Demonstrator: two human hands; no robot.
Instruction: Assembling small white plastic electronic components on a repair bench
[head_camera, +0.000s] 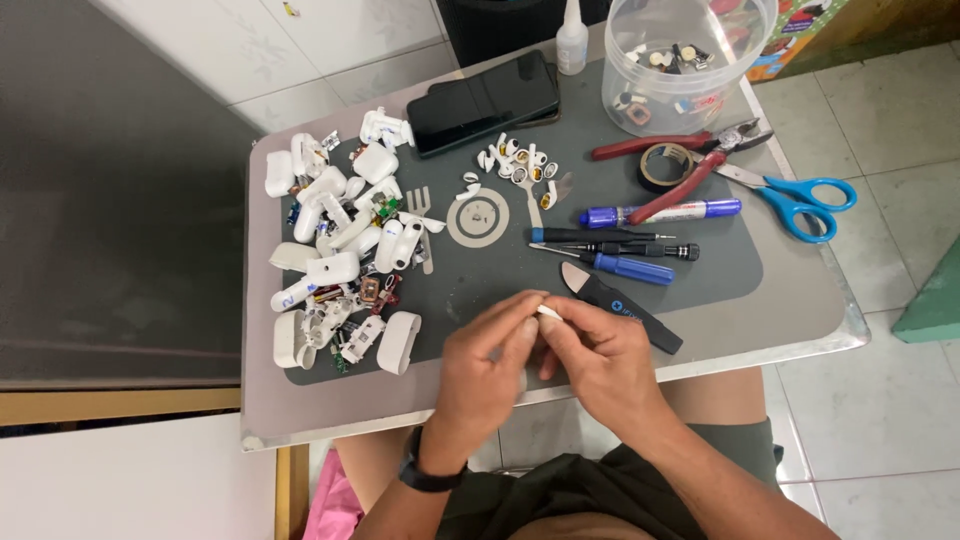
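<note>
Small grey table (800, 300) with rounded corners, its metal-edged near rim running across the lower centre of the frame; pale tiled floor shows beyond its right and upper edges, and a dark panel fills the left. A dark matte work mat (470, 300) covers most of the tabletop, leaving a bare grey margin along the left and lower sides. The widest open patch of mat lies at centre, between the pile at left and the tools at right, just above the hands.

Upper right: clear round plastic tub (690, 55) holding small parts. Upper centre: black glossy phone (485, 100), flat, beside a white squeeze bottle (572, 40). Left of centre: heap of white plastic shells (340, 250), smooth and curved, mixed with small circuit scraps. Right: blue-handled scissors (800, 200), red-handled pliers (680, 165), a roll of dark tape (662, 165), a blue marker (660, 213), two slim screwdrivers (620, 255) and a black pry tool (620, 305) lying slantwise just beside the right hand.

Lower centre, at the near rim: left hand (485, 375) and right hand (605, 365), fingers curled and meeting, together pinching a small white piece (549, 312). The piece sits between the fingertips at the top of both hands, over the mat's lower edge; its shape is too small to tell. A black wristband (425, 475) circles the left wrist.
</note>
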